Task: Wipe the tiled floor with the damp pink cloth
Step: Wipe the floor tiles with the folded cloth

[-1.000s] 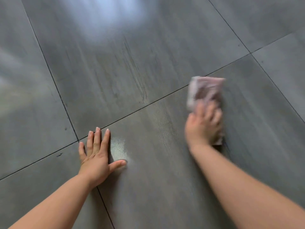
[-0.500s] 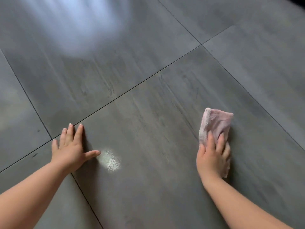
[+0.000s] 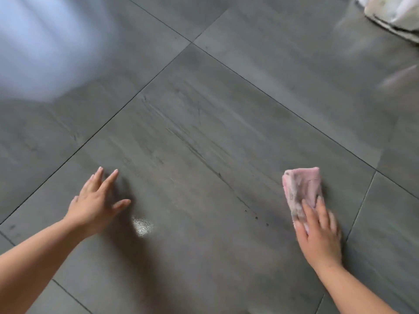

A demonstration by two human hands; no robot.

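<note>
At ten o'clock a pale bluish glare [image 3: 45, 41] washed over the tiled floor [image 3: 204, 143], blurring the tiles there. Dark grout lines [image 3: 113, 116] crossed the grey tiles on the diagonal, meeting at twelve o'clock. Nothing lay between my two hands but bare tile, streaked with dark scuff marks [image 3: 199, 150] near the centre.

My left hand [image 3: 95, 205] was at eight o'clock, palm down, fingers spread and slack, gripping nothing. The fingertips [image 3: 114, 173] pointed toward one o'clock and the thumb stuck out to the side; a soft shadow lay beside the hand, and I could not tell whether the palm pressed the tile or hung just above it. Just beside the thumb, at seven o'clock, a small shiny wet patch [image 3: 142, 225] caught the light. A few tiny dark specks [image 3: 256, 217] dotted the tile toward five o'clock.

My right hand [image 3: 319, 236] was at four o'clock, laid flat with its fingers pressing down on the near end of the damp pink cloth [image 3: 301, 189], pinning it to the floor rather than closing around it. The cloth lay folded on the tile, its far end reaching past my fingers toward twelve o'clock, close to a grout line [image 3: 360, 207] on its right.

At the one o'clock corner sat a white crumpled thing [image 3: 396, 14], cut off by the edge, too partial to name.
</note>
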